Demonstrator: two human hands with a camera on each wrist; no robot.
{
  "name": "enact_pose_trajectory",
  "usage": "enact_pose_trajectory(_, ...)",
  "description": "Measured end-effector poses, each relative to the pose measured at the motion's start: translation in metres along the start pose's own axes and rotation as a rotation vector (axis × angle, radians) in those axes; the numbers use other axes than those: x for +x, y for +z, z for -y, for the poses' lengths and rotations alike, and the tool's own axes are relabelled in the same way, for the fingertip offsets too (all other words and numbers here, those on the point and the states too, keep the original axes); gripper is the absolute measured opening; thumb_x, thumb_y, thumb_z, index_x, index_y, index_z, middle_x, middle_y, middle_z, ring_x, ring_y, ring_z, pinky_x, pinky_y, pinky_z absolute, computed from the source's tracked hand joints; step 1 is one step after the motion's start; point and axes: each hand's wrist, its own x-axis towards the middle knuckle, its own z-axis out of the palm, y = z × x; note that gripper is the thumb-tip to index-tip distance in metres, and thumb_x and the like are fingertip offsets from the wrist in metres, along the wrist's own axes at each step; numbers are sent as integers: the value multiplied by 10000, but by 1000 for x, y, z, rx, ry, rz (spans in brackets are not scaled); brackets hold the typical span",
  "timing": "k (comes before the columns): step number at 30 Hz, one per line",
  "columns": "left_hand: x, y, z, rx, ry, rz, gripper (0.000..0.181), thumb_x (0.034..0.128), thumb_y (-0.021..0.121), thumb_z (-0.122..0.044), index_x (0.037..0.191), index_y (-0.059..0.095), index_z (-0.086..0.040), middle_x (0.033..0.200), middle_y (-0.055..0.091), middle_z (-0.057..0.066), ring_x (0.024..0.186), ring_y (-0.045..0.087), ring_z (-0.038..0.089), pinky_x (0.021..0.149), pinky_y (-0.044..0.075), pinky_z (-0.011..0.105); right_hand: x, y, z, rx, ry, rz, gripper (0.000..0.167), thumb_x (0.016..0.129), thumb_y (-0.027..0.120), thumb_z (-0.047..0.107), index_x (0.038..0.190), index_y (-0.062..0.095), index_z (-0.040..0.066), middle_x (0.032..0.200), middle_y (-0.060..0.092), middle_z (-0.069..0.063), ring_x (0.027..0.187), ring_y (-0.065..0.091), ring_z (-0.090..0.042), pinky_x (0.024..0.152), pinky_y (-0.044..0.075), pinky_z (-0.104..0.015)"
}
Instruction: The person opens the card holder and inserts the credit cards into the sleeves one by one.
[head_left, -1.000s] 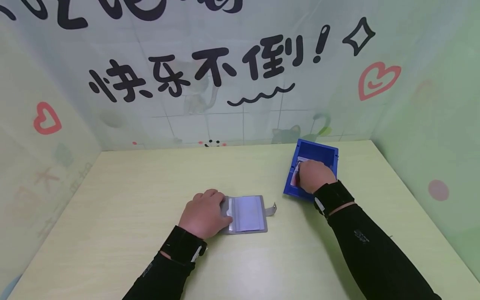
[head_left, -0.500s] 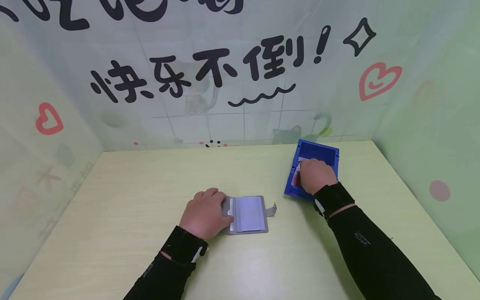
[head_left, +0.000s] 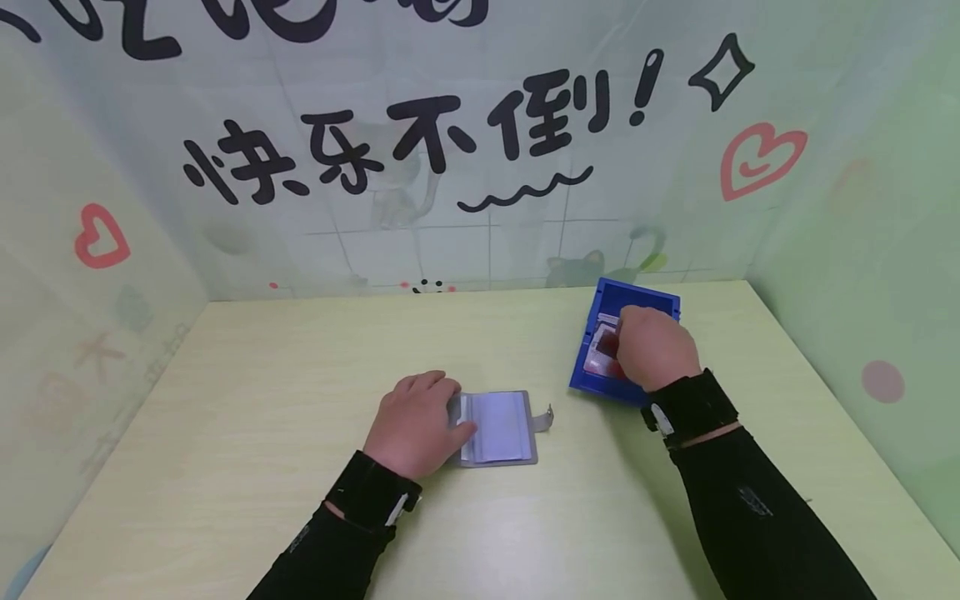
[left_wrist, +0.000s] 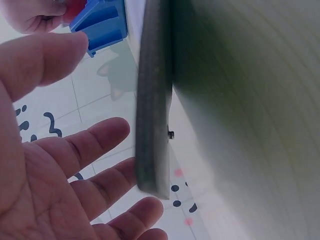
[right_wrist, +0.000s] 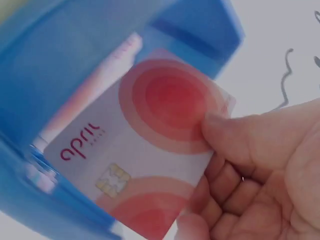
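A grey card holder [head_left: 501,427] lies unfolded on the table, its clear sleeves facing up and a small snap strap on its right side. My left hand [head_left: 416,425] rests at its left edge with fingers relaxed; in the left wrist view the fingers [left_wrist: 100,140] are spread beside the holder's edge [left_wrist: 152,110]. Over the blue box [head_left: 637,296], my right hand [head_left: 658,348] pinches a card. The right wrist view shows that white card with red circles and a chip [right_wrist: 145,140] between thumb and fingers [right_wrist: 220,135], with another card [right_wrist: 90,95] behind it in the box.
The box stands at the back right of the pale wooden table [head_left: 300,350]. A printed cloth backdrop [head_left: 420,250] rises along the back edge, with further cloth panels at the left and right sides.
My right hand has shifted slightly right and up, uncovering more of the cards inside the box. The left hand has moved slightly, its thumb a little farther over the holder.
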Motion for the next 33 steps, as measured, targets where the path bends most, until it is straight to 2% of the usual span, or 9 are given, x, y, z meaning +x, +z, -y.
enact_pose_trajectory(5,-1,0,-2,-19,12,-9,554,942,758,-442,1362,669,-92,1470,620,136,1387,546,386,1143,454,571,-19,-17,13,207,74,-69,213,1048,565,97,1203,642,-28,1149,697,-242,982,652,-399,882,601,-556)
enact_pose_trajectory(9,-2,-1,-4,-77,13,-18,583,942,761,-434,1403,646,-96,1424,667,105,1337,604,354,1117,481,553,-33,-14,31,393,16,-139,217,1093,535,151,1204,644,0,1195,706,-215,1050,662,-387,930,598,-538)
enact_pose_trajectory(12,-3,-2,-7,-163,14,-12,618,952,750,-421,1456,605,-94,1372,706,97,1256,666,319,1069,524,529,-39,-1,43,550,-45,-143,195,1072,600,152,1202,646,14,1143,712,-192,944,688,-332,818,631,-442)
enact_pose_trajectory(16,-4,-1,-11,-331,31,8,645,989,713,-391,1527,522,-91,1297,744,71,1153,716,266,1029,557,498,-42,22,56,783,-86,-99,183,1051,640,123,1203,650,23,1037,689,-161,767,645,-247,634,559,-267)
enact_pose_trajectory(19,-3,0,-14,-516,56,22,651,1014,695,-342,1564,466,-78,1226,762,38,1087,738,200,992,584,446,-45,40,66,926,-96,-70,207,1039,655,105,1228,651,20,1017,694,-160,764,646,-224,645,557,-245)
enact_pose_trajectory(23,-1,2,-17,-742,53,12,666,1013,712,-238,1584,421,-57,1094,752,15,937,730,130,848,613,337,-48,59,78,1075,-81,8,252,1027,662,75,1270,641,8,1030,705,-167,802,668,-214,719,587,-241)
enact_pose_trajectory(27,0,0,-16,-803,-4,-20,686,990,740,-167,1587,415,-72,963,706,35,769,639,150,673,549,272,-51,67,85,1054,-97,59,319,1022,667,68,1336,635,22,1044,723,-139,838,675,-203,779,599,-247)
enact_pose_trajectory(30,1,-3,-12,-767,-45,-31,706,982,750,-160,1595,407,-90,918,686,49,725,593,177,620,510,271,-52,69,85,870,-151,55,351,1023,677,95,1371,662,55,1106,762,-87,922,706,-198,852,621,-312)
enact_pose_trajectory(33,3,-6,-6,-682,-86,-35,696,987,747,-181,1592,415,-87,906,678,48,752,597,174,657,515,279,-53,67,83,607,-227,59,359,1021,687,131,1377,689,80,1244,764,-68,1109,727,-240,976,606,-414)
